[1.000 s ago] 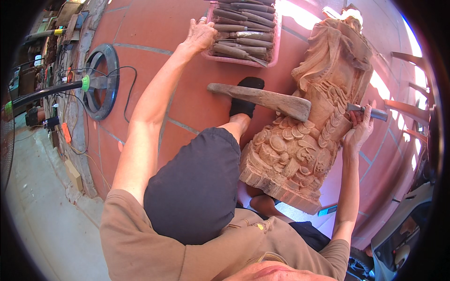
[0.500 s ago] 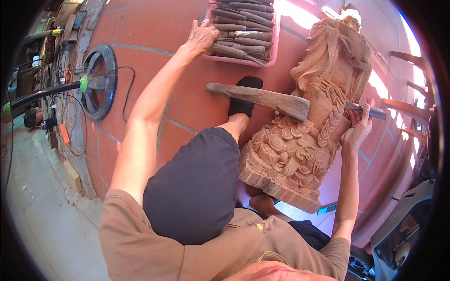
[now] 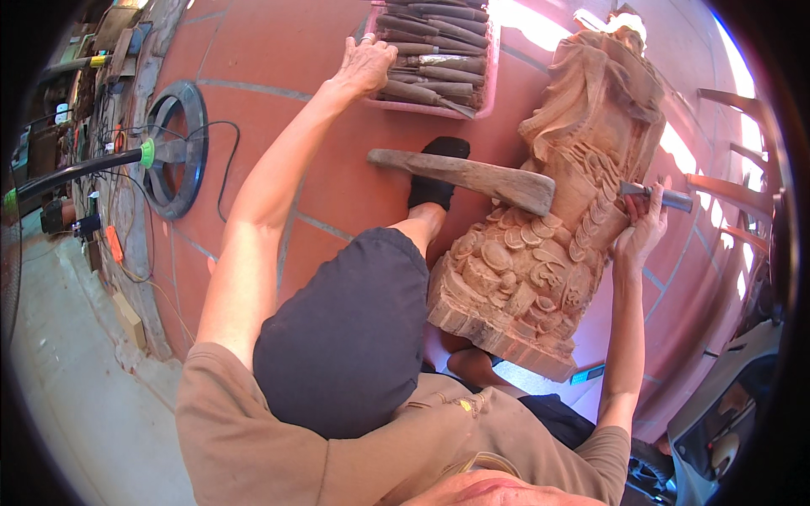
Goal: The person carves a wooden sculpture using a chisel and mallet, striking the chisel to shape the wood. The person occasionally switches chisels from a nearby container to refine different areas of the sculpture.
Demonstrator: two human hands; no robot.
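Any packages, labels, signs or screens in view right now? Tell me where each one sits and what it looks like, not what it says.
Pink tray: top centre on the red floor, shallow, rectangular, full of brown wooden-handled tools; the left hand rests on its near edge.
Pale label: small light strip on one tool handle in that tray.
Small box: far left by the floor's edge, tan, rectangular.
No signs or screens that I can make out.

tray of chisels (image 3: 439, 51) cut by top edge | chisel (image 3: 658, 196) tip hidden (behind carving (image 3: 548, 219))
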